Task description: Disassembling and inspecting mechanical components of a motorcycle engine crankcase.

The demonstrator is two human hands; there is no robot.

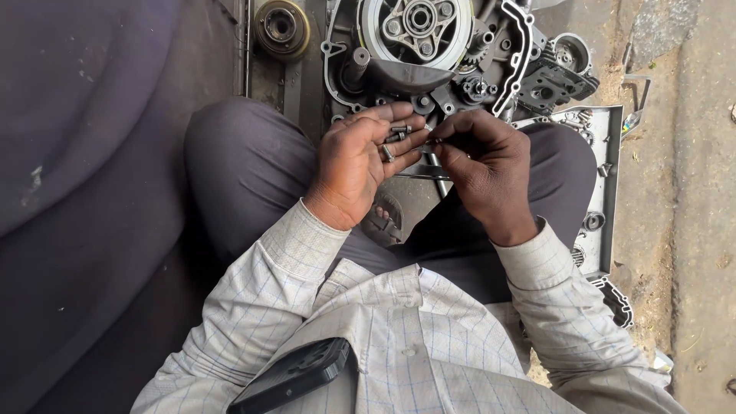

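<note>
Item 1: my left hand (354,165), palm up and cupped, fingers curled loosely around several small dark bolts (393,138) lying on the palm. Item 2: my right hand (483,161), thumb and forefinger pinched together on 1 small bolt at the edge of that palm. Item 3: open engine case (429,54) just beyond my knees, clutch hub exposed. Item 4: metal tray (606,176) with loose parts, to my right. Handling note: I judge it best to keep the palm level so nothing rolls off, and pick 1 piece at a time.
</note>
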